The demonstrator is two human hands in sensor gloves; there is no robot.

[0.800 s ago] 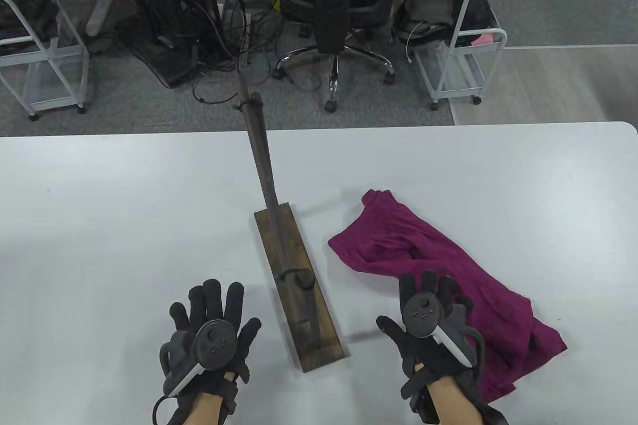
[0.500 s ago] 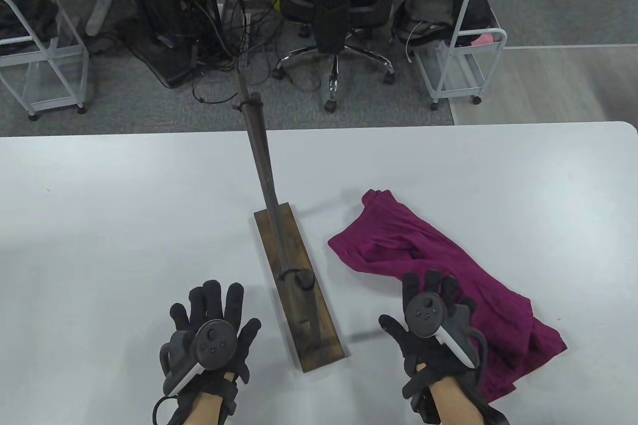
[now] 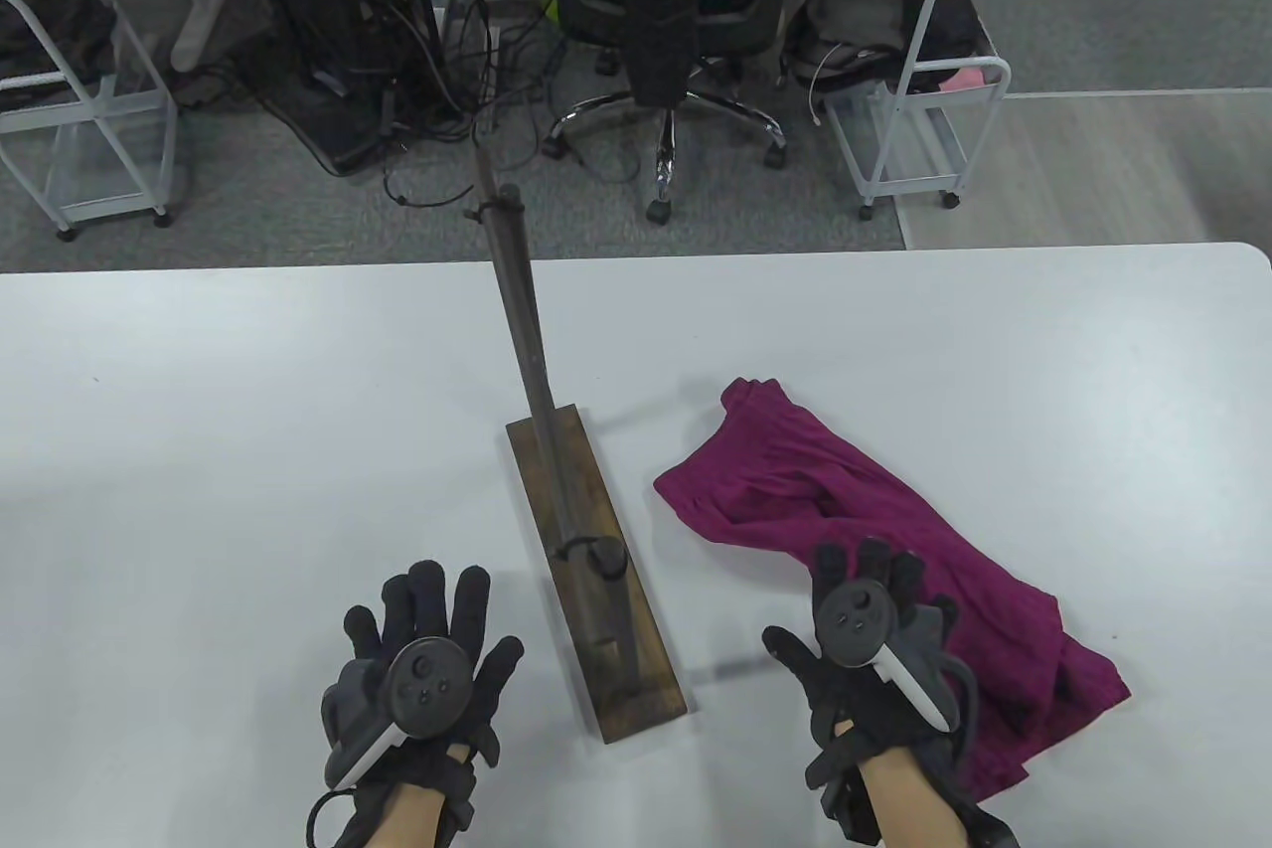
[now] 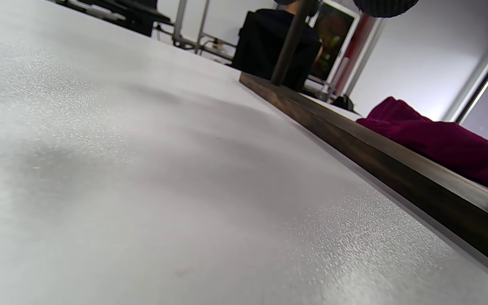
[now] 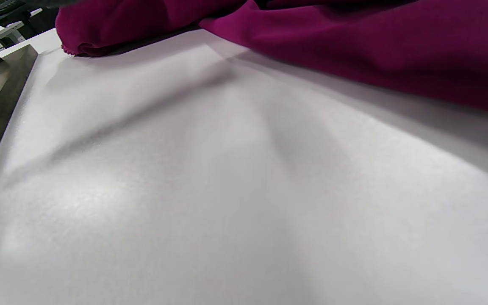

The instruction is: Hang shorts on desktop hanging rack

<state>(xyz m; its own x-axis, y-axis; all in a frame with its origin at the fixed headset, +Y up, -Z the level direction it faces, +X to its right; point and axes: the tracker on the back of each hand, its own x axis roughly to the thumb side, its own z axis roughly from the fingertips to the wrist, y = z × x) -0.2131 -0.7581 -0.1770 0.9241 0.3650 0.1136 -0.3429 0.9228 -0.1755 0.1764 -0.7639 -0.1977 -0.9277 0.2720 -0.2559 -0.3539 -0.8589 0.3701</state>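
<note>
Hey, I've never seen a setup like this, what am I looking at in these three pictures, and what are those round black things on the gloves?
Two human hands in black sensor gloves; the round things are motion trackers strapped to their backs, not held. One picture looks down at the white table; the other two come from low cameras on each wrist. On the table stands a dark wooden rack, with magenta shorts crumpled to its right. The left hand lies spread, left of the rack, holding nothing. The right hand is spread at the shorts' near edge; whether it touches them is unclear. Nothing hangs yet.
</note>
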